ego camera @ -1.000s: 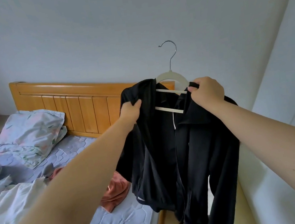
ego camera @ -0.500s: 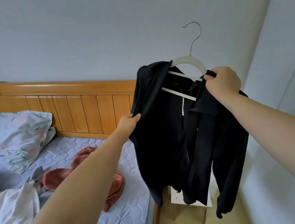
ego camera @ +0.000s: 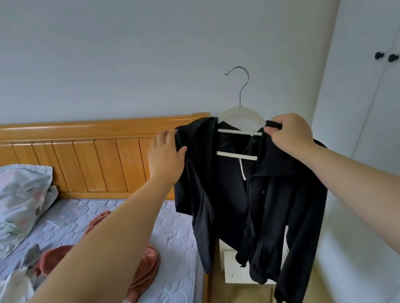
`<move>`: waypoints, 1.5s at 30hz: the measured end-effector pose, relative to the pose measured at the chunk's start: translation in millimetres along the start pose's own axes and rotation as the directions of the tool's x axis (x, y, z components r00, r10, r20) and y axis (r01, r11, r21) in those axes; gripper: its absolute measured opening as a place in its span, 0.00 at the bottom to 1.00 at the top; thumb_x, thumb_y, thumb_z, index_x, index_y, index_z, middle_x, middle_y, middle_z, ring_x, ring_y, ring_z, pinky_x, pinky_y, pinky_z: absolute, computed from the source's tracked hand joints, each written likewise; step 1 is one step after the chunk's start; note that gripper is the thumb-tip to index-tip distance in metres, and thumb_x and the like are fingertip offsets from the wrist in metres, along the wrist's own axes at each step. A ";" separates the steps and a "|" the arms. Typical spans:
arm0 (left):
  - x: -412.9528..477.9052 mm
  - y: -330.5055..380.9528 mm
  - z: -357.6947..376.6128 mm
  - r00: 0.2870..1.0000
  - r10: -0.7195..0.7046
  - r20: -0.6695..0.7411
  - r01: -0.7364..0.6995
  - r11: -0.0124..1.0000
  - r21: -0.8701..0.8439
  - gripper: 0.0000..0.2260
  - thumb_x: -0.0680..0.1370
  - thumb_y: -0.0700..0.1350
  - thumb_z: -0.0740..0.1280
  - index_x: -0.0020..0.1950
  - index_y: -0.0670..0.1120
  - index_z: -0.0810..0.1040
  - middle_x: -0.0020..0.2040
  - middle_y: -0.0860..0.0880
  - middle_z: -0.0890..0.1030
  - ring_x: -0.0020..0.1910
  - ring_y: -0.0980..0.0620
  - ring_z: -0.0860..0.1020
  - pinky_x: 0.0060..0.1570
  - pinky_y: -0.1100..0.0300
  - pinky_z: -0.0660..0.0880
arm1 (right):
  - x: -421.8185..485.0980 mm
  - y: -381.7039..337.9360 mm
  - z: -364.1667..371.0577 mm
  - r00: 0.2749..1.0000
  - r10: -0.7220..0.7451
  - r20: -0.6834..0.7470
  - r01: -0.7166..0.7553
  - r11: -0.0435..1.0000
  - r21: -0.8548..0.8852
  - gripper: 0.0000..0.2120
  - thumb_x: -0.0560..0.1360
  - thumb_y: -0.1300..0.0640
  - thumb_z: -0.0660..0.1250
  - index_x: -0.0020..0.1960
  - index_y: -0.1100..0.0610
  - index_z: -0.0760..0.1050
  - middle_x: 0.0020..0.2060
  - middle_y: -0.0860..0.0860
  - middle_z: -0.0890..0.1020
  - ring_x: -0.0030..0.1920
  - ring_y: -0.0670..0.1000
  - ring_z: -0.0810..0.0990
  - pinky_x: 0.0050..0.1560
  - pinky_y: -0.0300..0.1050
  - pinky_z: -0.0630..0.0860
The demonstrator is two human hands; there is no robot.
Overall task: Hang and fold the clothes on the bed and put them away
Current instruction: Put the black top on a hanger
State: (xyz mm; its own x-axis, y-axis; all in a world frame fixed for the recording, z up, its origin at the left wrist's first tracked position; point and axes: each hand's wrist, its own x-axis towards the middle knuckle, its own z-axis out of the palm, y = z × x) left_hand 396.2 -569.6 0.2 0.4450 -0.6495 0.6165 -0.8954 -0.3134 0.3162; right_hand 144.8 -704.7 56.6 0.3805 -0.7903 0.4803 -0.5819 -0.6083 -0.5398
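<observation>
My right grip [ego camera: 290, 132] is closed tight on the black jacket [ego camera: 274, 192] at its right shoulder. It squeezes the cloth and the arm of the white hanger [ego camera: 239, 110] together. I hold it this way so the jacket cannot slide off and one grip can carry all the weight.

My left grip [ego camera: 166, 155] is wide, with straight fingers and the thumb lying on the jacket's left shoulder. I think it is there to pat that side flat on the hanger, because the cloth looks bunched.

The jacket hangs in the air, up off the bed [ego camera: 173, 230], over the gap between the bed and the white wardrobe [ego camera: 370, 155] on the right. The hook points up, free to catch a rail. The wardrobe doors look closed, so one has to open first.

A rust-red cloth [ego camera: 142, 266] and a white cloth [ego camera: 5, 298] lie on the bed, not yet done.
</observation>
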 end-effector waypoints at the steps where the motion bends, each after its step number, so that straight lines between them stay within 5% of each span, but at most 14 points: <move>1: 10.0 3.5 -7.4 0.999 0.036 -0.015 -0.036 0.999 0.026 0.25 0.80 0.52 0.63 0.74 0.47 0.61 0.71 0.45 0.65 0.70 0.43 0.63 0.68 0.50 0.62 | -2.6 3.2 -2.5 1.000 0.005 0.016 -0.005 1.000 0.008 0.09 0.77 0.57 0.64 0.40 0.57 0.77 0.32 0.49 0.76 0.37 0.53 0.74 0.32 0.39 0.63; 4: 36.0 16.2 -14.2 0.966 0.167 0.199 -0.181 0.982 0.056 0.29 0.79 0.57 0.61 0.76 0.49 0.57 0.74 0.46 0.64 0.73 0.44 0.60 0.71 0.48 0.58 | -9.1 13.3 -13.9 0.999 0.007 0.048 -0.008 1.000 0.024 0.08 0.77 0.58 0.65 0.41 0.57 0.78 0.32 0.47 0.76 0.38 0.52 0.74 0.33 0.38 0.64; 8: 48.6 47.4 -2.5 0.821 0.261 0.507 -0.205 0.965 -0.163 0.14 0.81 0.52 0.61 0.63 0.47 0.74 0.56 0.47 0.80 0.56 0.45 0.76 0.48 0.56 0.69 | -18.5 28.2 -34.5 0.999 0.020 0.040 -0.021 0.999 0.039 0.07 0.76 0.60 0.66 0.44 0.59 0.82 0.36 0.52 0.80 0.41 0.54 0.76 0.39 0.42 0.68; 17: 36.3 148.7 51.7 0.918 0.314 0.242 -0.263 0.940 -0.218 0.09 0.80 0.44 0.61 0.51 0.39 0.76 0.44 0.42 0.80 0.46 0.42 0.77 0.42 0.54 0.71 | -38.0 101.9 -100.4 0.977 0.176 0.120 -0.169 0.984 -0.064 0.09 0.76 0.54 0.68 0.55 0.53 0.77 0.48 0.47 0.78 0.50 0.50 0.75 0.50 0.41 0.67; 19: 36.4 169.4 66.5 0.927 0.337 0.166 -0.293 0.925 -0.242 0.08 0.80 0.43 0.61 0.47 0.38 0.74 0.42 0.43 0.78 0.43 0.43 0.76 0.41 0.52 0.70 | -38.4 121.9 -120.0 0.954 0.233 0.189 -0.196 0.961 -0.194 0.03 0.76 0.55 0.67 0.45 0.53 0.75 0.41 0.46 0.77 0.48 0.53 0.76 0.42 0.41 0.67; 21: 42.2 189.3 79.5 0.914 0.379 0.144 -0.333 0.904 -0.268 0.08 0.80 0.43 0.61 0.46 0.38 0.73 0.42 0.43 0.77 0.44 0.42 0.76 0.40 0.54 0.67 | -37.9 139.8 -137.3 0.972 0.219 0.082 -0.184 0.934 -0.306 0.10 0.76 0.58 0.66 0.37 0.54 0.70 0.34 0.46 0.73 0.44 0.56 0.75 0.36 0.44 0.63; 23: 52.5 209.7 89.8 0.841 0.464 0.278 -0.398 0.879 -0.264 0.08 0.80 0.45 0.63 0.50 0.39 0.74 0.46 0.42 0.79 0.48 0.41 0.76 0.42 0.55 0.66 | -39.3 157.0 -150.2 0.978 0.199 -0.066 -0.209 0.914 -0.348 0.09 0.76 0.60 0.65 0.38 0.55 0.70 0.32 0.47 0.72 0.41 0.56 0.73 0.35 0.44 0.61; 26: 61.4 239.3 108.2 0.655 0.516 0.552 -0.505 0.842 -0.189 0.10 0.77 0.47 0.66 0.53 0.42 0.77 0.50 0.44 0.79 0.52 0.42 0.76 0.49 0.54 0.71 | -44.1 181.8 -152.4 0.958 0.284 0.040 -0.230 0.846 -0.481 0.06 0.75 0.60 0.65 0.40 0.56 0.71 0.34 0.49 0.73 0.42 0.57 0.75 0.37 0.44 0.63; 29: 57.6 258.8 131.3 0.647 0.510 0.567 -0.461 0.854 -0.242 0.07 0.75 0.47 0.65 0.46 0.44 0.76 0.43 0.47 0.77 0.47 0.43 0.77 0.46 0.54 0.75 | -53.0 202.6 -154.9 0.952 0.278 -0.126 -0.306 0.876 -0.373 0.04 0.75 0.62 0.66 0.44 0.55 0.72 0.33 0.49 0.73 0.39 0.55 0.73 0.37 0.44 0.64; 33: 61.7 277.0 164.1 0.599 0.595 0.537 -0.463 0.803 -0.374 0.07 0.76 0.48 0.66 0.51 0.46 0.75 0.51 0.46 0.80 0.52 0.43 0.77 0.50 0.54 0.72 | -61.9 218.0 -157.6 0.928 0.319 -0.195 -0.366 0.879 -0.307 0.07 0.73 0.62 0.68 0.43 0.54 0.71 0.34 0.47 0.74 0.40 0.54 0.74 0.39 0.44 0.67; 36: 66.9 291.0 184.6 0.617 0.618 0.488 -0.413 0.782 -0.467 0.09 0.78 0.43 0.64 0.56 0.43 0.78 0.53 0.44 0.81 0.54 0.42 0.76 0.52 0.55 0.71 | -62.9 216.0 -179.1 0.883 0.463 0.077 -0.441 0.875 -0.200 0.09 0.73 0.62 0.70 0.38 0.55 0.71 0.32 0.46 0.78 0.37 0.49 0.77 0.36 0.41 0.68; 39: 73.6 308.8 193.3 0.610 0.669 0.424 -0.335 0.703 -0.628 0.05 0.77 0.38 0.64 0.49 0.40 0.79 0.46 0.43 0.82 0.49 0.44 0.77 0.51 0.52 0.73 | -69.8 214.3 -207.3 0.619 0.498 0.607 -0.712 0.682 0.166 0.11 0.79 0.53 0.62 0.44 0.60 0.74 0.36 0.48 0.82 0.37 0.46 0.81 0.36 0.40 0.76; 41: 80.4 321.9 193.1 0.541 0.736 0.407 -0.304 0.623 -0.721 0.04 0.76 0.37 0.64 0.43 0.41 0.78 0.42 0.44 0.81 0.46 0.45 0.77 0.50 0.53 0.73 | -66.9 222.2 -209.0 0.578 0.565 0.589 -0.782 0.589 0.203 0.15 0.78 0.47 0.59 0.48 0.59 0.76 0.45 0.51 0.82 0.44 0.48 0.81 0.42 0.44 0.77; 45: 91.3 350.8 191.0 0.423 0.829 0.366 -0.305 0.511 -0.804 0.06 0.76 0.35 0.65 0.45 0.43 0.80 0.44 0.45 0.81 0.43 0.51 0.76 0.41 0.67 0.69 | -56.5 231.0 -169.2 0.626 0.692 0.358 -0.722 0.689 -0.068 0.23 0.73 0.44 0.70 0.64 0.53 0.72 0.59 0.48 0.78 0.59 0.47 0.77 0.62 0.45 0.72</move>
State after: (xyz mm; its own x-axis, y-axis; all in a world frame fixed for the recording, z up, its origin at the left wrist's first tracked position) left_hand 120.4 -871.2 29.6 -0.5585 -0.7882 0.2586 -0.5835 0.5949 0.5529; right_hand -132.6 -788.0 21.7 0.0932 -0.9426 -0.3205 -0.7241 0.1567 -0.6716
